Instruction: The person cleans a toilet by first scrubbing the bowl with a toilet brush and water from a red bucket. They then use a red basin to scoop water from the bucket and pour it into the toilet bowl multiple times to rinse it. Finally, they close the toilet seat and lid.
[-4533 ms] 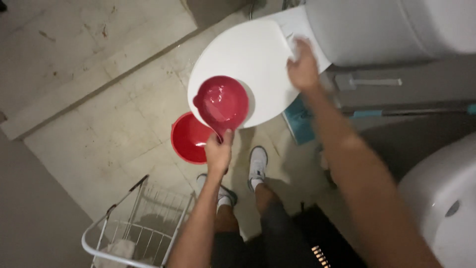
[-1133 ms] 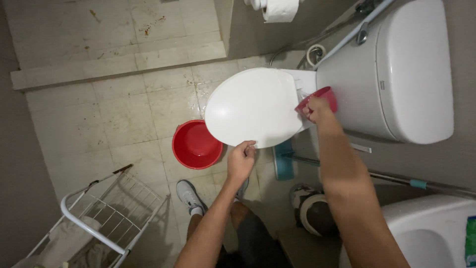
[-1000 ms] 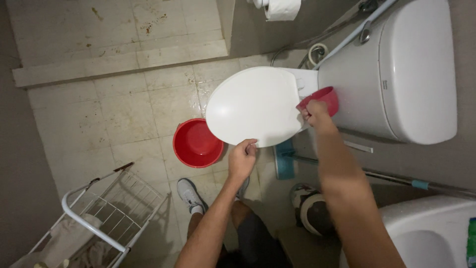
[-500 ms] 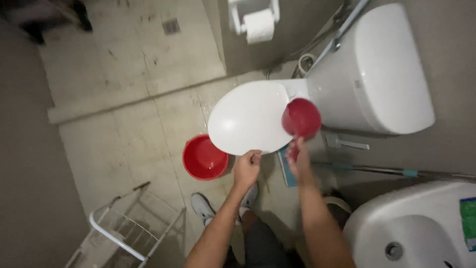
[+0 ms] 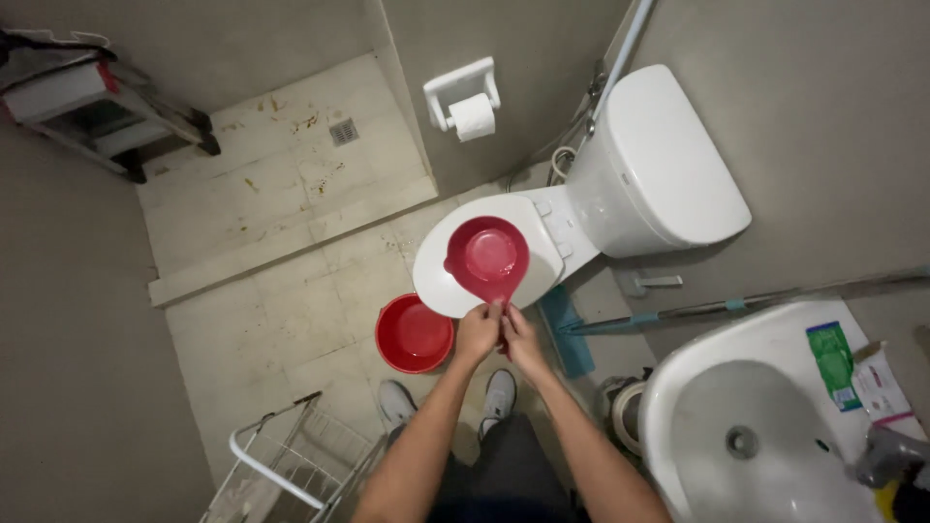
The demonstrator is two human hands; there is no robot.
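- The handle of the red water dipper (image 5: 487,260) is grasped by the left hand (image 5: 479,332) and the right hand (image 5: 520,339), grip clenched, hands touching.
- The dipper is held over the closed white toilet lid (image 5: 448,279).
- A red bucket (image 5: 415,334) stands on the floor, just beside the toilet.
- The toilet tank (image 5: 662,165) is seen behind.

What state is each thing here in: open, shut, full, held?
Red dipper: held by its handle in both hands, over the toilet.
Left hand: closed on the handle.
Right hand: closed on the handle.
Toilet lid: down, shut.
Red bucket: upright on the floor, open.
Sink: no standing water visible.
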